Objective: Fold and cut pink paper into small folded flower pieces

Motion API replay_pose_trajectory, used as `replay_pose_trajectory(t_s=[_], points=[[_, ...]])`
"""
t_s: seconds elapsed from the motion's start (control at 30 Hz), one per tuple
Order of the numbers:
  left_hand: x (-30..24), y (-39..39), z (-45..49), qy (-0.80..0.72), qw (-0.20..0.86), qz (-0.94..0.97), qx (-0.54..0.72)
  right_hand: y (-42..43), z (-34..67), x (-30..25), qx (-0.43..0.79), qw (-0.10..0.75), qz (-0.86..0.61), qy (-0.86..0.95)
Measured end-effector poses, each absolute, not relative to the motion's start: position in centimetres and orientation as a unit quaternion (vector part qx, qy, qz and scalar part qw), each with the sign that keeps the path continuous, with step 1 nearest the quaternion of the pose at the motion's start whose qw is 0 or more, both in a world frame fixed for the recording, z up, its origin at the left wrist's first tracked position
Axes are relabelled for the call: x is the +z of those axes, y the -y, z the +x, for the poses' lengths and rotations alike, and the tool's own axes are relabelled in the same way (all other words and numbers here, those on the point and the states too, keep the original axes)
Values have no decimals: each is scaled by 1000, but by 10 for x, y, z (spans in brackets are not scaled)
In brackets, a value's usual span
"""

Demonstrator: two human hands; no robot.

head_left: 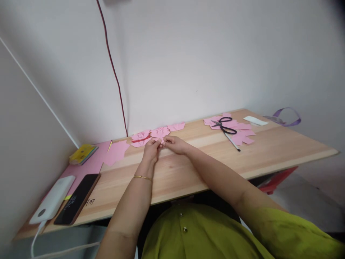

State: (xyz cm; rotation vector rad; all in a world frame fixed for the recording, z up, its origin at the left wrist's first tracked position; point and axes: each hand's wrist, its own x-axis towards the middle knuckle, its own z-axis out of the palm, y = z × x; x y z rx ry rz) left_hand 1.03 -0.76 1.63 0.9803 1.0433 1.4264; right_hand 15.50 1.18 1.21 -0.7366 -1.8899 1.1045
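Wall [172, 64]: pale, with a dark red cord [113, 68] hanging down it to the table [183, 169].
Table: wooden, its far edge along the wall.
Pink sheet [115, 149]: at the table's left end, under a yellow packet [80, 155].
Power bank [54, 199]: white, cable plugged in, beside the dark phone [78, 199].
Scraps [244, 135]: pink, on the right, with the scissors [222, 125] lying open on them, just above a pen [232, 141].
Left hand [152, 149]: thumb and fingers pinching the pink piece [162, 139].
Right hand [174, 143]: pinching that piece too, fingertips close to the left ones.
Cut-outs [160, 132]: pink, some red-marked, just beyond both hands.
Pink piece: between the fingertips, mostly hidden; its outline cannot be told.
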Motion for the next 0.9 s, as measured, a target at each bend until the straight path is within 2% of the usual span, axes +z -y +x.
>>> replay_pose_trajectory(t_s=[0.17, 0.3, 0.6, 0.8, 0.9], points=[[16, 7, 9, -427, 542, 401, 603, -9, 152, 14, 484, 405, -271, 727], [16, 7, 8, -427, 544, 399, 602, -6, 152, 15, 472, 382, -296, 737], [21, 12, 8, -398, 596, 384, 582, -7, 149, 9, 484, 423, -306, 703], [20, 11, 11, -412, 581, 370, 596, -10, 148, 5, 414, 418, -352, 728], [19, 11, 12, -416, 574, 360, 607, -12, 147, 4, 416, 418, -345, 730]])
